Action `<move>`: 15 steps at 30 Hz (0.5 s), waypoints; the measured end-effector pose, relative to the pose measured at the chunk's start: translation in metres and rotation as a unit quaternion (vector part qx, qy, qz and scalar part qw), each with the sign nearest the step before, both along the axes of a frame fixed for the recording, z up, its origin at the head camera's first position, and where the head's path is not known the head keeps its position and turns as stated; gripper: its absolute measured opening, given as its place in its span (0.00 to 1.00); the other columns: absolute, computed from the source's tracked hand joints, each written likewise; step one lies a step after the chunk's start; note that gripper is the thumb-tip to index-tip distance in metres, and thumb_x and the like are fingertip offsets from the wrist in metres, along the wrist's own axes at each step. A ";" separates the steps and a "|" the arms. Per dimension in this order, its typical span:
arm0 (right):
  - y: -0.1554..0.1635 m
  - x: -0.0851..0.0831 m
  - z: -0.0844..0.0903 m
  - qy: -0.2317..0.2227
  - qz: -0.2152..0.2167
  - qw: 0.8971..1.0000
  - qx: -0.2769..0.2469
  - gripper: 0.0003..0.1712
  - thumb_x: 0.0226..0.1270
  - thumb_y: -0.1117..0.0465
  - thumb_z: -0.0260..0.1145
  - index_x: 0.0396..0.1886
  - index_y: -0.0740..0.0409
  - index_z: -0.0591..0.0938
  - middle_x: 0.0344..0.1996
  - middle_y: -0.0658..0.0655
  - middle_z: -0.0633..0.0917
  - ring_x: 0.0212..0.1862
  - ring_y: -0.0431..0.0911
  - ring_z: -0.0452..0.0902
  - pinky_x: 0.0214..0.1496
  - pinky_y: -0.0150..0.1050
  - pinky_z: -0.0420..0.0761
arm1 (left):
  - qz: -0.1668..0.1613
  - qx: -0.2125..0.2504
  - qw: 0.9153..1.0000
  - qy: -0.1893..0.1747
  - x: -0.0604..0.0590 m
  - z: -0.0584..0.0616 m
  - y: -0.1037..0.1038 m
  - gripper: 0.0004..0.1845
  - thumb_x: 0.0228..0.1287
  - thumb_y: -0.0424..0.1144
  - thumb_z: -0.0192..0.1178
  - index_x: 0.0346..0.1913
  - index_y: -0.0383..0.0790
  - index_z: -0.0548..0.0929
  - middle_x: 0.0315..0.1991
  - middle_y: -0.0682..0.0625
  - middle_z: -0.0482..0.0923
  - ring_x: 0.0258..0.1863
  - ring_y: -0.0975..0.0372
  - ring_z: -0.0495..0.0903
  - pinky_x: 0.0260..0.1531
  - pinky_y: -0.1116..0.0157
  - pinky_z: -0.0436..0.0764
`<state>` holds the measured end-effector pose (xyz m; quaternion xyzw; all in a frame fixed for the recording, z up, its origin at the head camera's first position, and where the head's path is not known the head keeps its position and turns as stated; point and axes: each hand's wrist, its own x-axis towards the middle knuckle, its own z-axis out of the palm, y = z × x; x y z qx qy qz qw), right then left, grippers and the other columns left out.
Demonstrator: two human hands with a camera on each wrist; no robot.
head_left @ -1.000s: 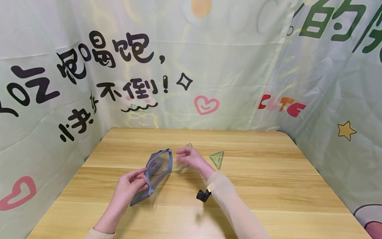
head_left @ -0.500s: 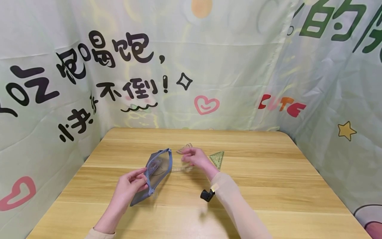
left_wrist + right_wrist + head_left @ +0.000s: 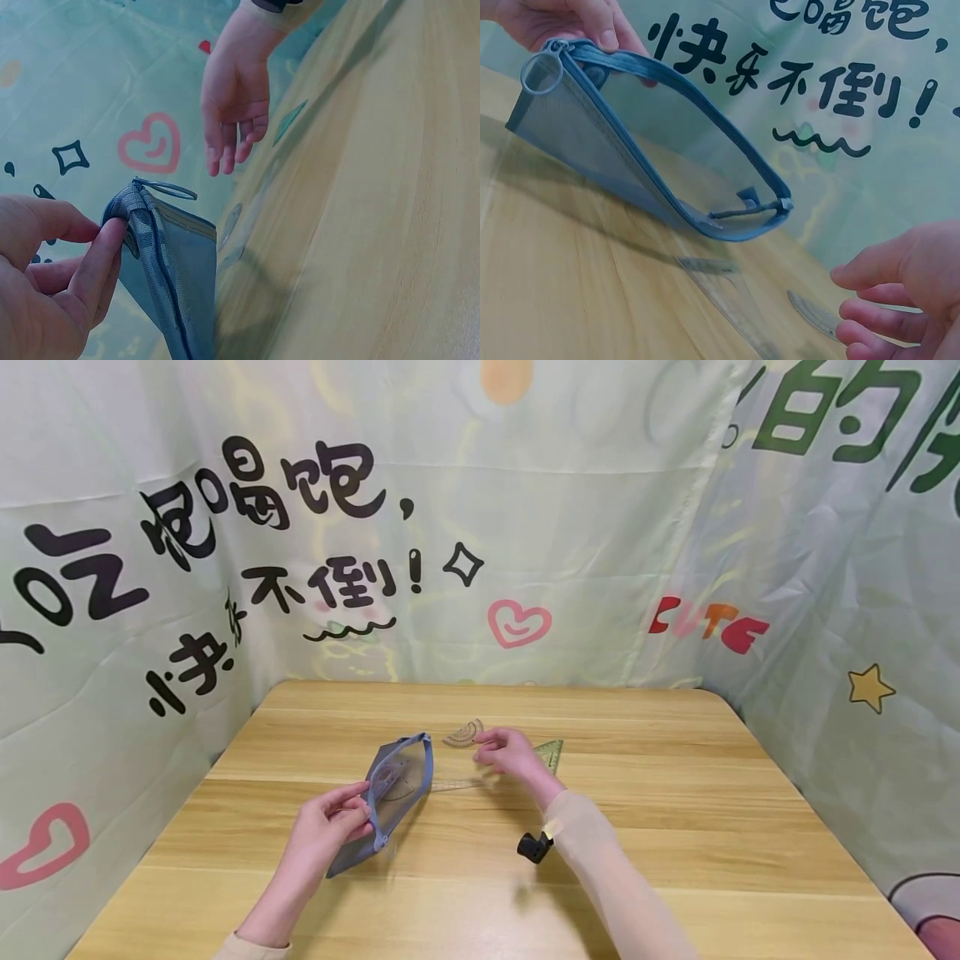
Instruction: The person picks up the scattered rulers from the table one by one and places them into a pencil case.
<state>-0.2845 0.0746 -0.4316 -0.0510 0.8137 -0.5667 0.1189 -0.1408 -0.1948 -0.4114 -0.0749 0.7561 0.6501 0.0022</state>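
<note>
My left hand (image 3: 352,814) pinches the near end of a blue mesh zip pouch (image 3: 397,781) by its zipper edge and holds it tilted up off the wooden table (image 3: 675,793). The pouch (image 3: 652,150) gapes open along the top, and a drawing tool shows faintly inside. My right hand (image 3: 498,750) hovers just right of the pouch's far end with relaxed fingers (image 3: 889,304), holding nothing. Under and around it lie a clear straight ruler (image 3: 453,785), a small protractor (image 3: 465,733) and a green set square (image 3: 552,752).
Printed cloth walls (image 3: 525,527) close off the table at the back and on both sides. A black camera mount (image 3: 534,846) sits on my right wrist. Bare wood stretches to the right and along the front edge.
My right hand has drawn away from the pouch's mouth to the right, uncovering the protractor. My left hand and the pouch have stayed put.
</note>
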 end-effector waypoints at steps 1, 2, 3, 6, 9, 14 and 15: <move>0.002 0.000 0.000 -0.001 -0.001 1.000 0.001 0.24 0.61 0.66 0.69 0.58 0.64 0.79 0.47 0.62 0.85 0.43 0.51 0.84 0.49 0.46 0.87 | 0.001 0.000 1.000 -0.001 0.000 0.000 0.000 0.24 0.66 0.26 0.56 0.65 0.27 0.72 0.37 0.52 0.78 0.33 0.71 0.81 0.38 0.74 0.87; 0.003 -0.001 0.000 -0.001 -0.002 1.000 0.003 0.25 0.61 0.66 0.70 0.58 0.64 0.79 0.47 0.62 0.85 0.43 0.53 0.84 0.49 0.47 0.87 | 0.001 0.000 1.000 -0.003 0.000 0.000 0.000 0.24 0.67 0.26 0.56 0.65 0.27 0.72 0.37 0.52 0.78 0.33 0.71 0.81 0.39 0.74 0.87; 0.005 -0.001 0.000 -0.001 -0.004 1.000 0.004 0.25 0.60 0.66 0.70 0.58 0.64 0.79 0.47 0.62 0.85 0.44 0.55 0.84 0.49 0.46 0.87 | 0.001 0.000 1.000 -0.003 -0.001 0.000 0.000 0.24 0.67 0.26 0.56 0.66 0.27 0.72 0.37 0.52 0.78 0.33 0.71 0.81 0.38 0.74 0.87; 0.010 -0.003 -0.002 0.000 -0.009 1.000 0.009 0.25 0.61 0.66 0.69 0.59 0.64 0.78 0.48 0.62 0.85 0.45 0.57 0.84 0.47 0.46 0.87 | 0.002 -0.001 1.000 -0.005 -0.001 0.000 0.000 0.24 0.66 0.26 0.57 0.65 0.27 0.72 0.36 0.53 0.77 0.33 0.71 0.81 0.38 0.74 0.87; 0.016 -0.005 -0.003 -0.004 -0.010 1.000 0.009 0.25 0.61 0.66 0.69 0.59 0.64 0.78 0.48 0.63 0.84 0.44 0.58 0.84 0.44 0.45 0.88 | 0.003 -0.002 1.000 -0.007 0.000 0.000 0.000 0.24 0.66 0.26 0.57 0.65 0.27 0.73 0.36 0.53 0.77 0.32 0.70 0.81 0.38 0.74 0.88; 0.025 -0.007 -0.004 0.004 -0.015 1.000 0.020 0.25 0.62 0.66 0.69 0.59 0.64 0.77 0.47 0.62 0.84 0.44 0.57 0.84 0.43 0.44 0.87 | 0.003 -0.003 1.000 -0.004 0.000 0.001 0.000 0.24 0.67 0.27 0.57 0.65 0.27 0.73 0.37 0.50 0.78 0.33 0.70 0.81 0.38 0.74 0.88; 0.027 -0.007 -0.004 0.005 -0.017 1.000 0.022 0.25 0.62 0.65 0.69 0.59 0.64 0.77 0.47 0.62 0.84 0.45 0.56 0.84 0.43 0.44 0.87 | 0.002 -0.003 1.000 -0.004 0.000 0.001 0.000 0.24 0.67 0.27 0.57 0.65 0.27 0.73 0.37 0.50 0.78 0.33 0.70 0.81 0.39 0.74 0.88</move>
